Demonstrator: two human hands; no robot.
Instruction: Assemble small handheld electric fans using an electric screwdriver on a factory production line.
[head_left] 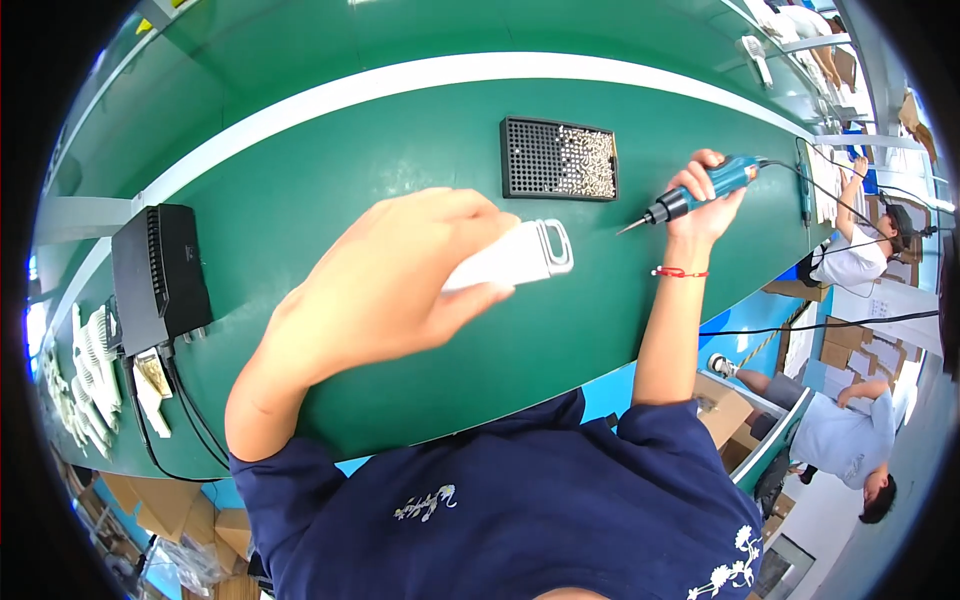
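The single view came from a wide fisheye camera worn on the person's head, looking steeply down over the person's own chest onto the green workbench [330, 190] close below. Straight bench edges bowed toward the dark round rim, and only this one view existed.

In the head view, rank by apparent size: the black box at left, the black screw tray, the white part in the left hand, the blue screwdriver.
1. Black box.
2. Screw tray.
3. Blue screwdriver and white part look alike; a hand partly hides each, so unranked.
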